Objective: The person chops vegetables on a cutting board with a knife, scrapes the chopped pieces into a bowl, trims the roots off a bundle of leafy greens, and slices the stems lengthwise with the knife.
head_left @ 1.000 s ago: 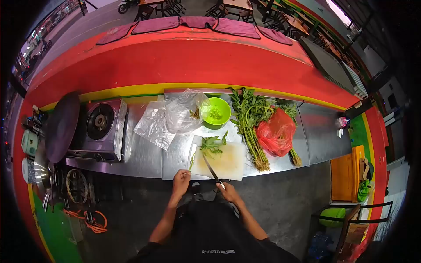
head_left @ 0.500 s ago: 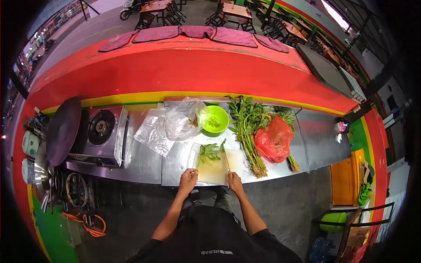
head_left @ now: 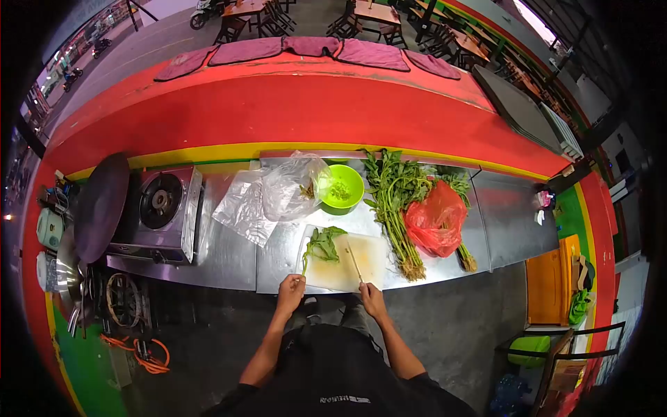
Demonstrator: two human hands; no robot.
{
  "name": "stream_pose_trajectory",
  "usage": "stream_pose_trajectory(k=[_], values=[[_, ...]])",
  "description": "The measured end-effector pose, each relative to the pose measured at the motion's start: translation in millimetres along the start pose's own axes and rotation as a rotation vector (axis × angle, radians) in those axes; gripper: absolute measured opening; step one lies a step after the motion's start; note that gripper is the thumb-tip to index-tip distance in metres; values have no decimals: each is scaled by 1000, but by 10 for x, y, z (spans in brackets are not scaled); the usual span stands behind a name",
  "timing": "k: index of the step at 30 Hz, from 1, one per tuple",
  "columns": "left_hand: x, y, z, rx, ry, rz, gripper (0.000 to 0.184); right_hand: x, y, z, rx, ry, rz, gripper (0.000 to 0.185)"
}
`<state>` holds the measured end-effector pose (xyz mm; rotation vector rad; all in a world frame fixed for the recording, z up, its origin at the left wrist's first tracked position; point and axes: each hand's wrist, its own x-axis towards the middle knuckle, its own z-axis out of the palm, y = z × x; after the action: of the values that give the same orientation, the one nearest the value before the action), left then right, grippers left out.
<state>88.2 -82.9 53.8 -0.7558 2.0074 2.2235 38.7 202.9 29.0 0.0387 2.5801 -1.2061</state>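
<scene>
Pinched in my left hand (head_left: 291, 289) is the stem of a leafy green stalk (head_left: 324, 242), whose leaves lie on the upper left of the white cutting board (head_left: 368, 256). My right hand (head_left: 372, 299) is closed on the handle of a knife (head_left: 353, 262), its blade pointing up and slightly left over the board, to the right of the leaves. Behind the board stands a lime green bowl (head_left: 352, 182) with small chopped green pieces inside. Clear plastic bags (head_left: 288, 194) lie beside the bowl.
Bundles of leafy greens with roots (head_left: 392, 215) lie right of the board, with a red plastic bag (head_left: 436, 221) over part of them. At the left are a gas stove (head_left: 163, 208) and a large dark wok (head_left: 102, 208). A red wall (head_left: 299, 111) runs behind the steel counter.
The leaves on the board have shifted left and gathered closer together. The knife, slanted one second ago and then nearly upright, now leans left, and my right hand is farther right than at first.
</scene>
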Motion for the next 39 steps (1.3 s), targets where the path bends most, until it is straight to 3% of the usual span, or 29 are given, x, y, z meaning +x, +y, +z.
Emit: stream_pose_trajectory(k=[6, 15, 18, 21, 23, 26, 29, 31, 35, 39], values=[[133, 85, 16, -9, -11, -3, 22, -1, 141, 113, -21, 146, 25, 52], [46, 301, 266, -45, -109, -2, 21, -231, -52, 358, -19, -13, -2, 53], [-50, 498, 364, -107, -151, 180, 21, -239, -96, 281, 18, -72, 47, 54], [-79, 725, 447, -178, -144, 204, 22, -273, -80, 256, 66, -37, 11, 54], [-18, 766, 507, -219, -133, 254, 24, -294, -64, 227, 249, -7, -3, 52], [88, 1005, 596, -710, -181, 12, 27, -358, -247, 30, 438, -153, 99, 45], [210, 1163, 653, -941, -222, 16, 25, -508, -710, -268, 587, -286, 179, 43], [282, 1225, 666, -1001, -244, -2, 24, -580, -898, -358, 884, -297, 210, 46], [348, 1281, 729, -1096, -203, -49, 25, -668, -1235, -548, 1128, -355, 74, 53], [410, 1184, 713, -1169, -206, -50, 25, -677, -1558, -755, 1127, -350, -43, 48]])
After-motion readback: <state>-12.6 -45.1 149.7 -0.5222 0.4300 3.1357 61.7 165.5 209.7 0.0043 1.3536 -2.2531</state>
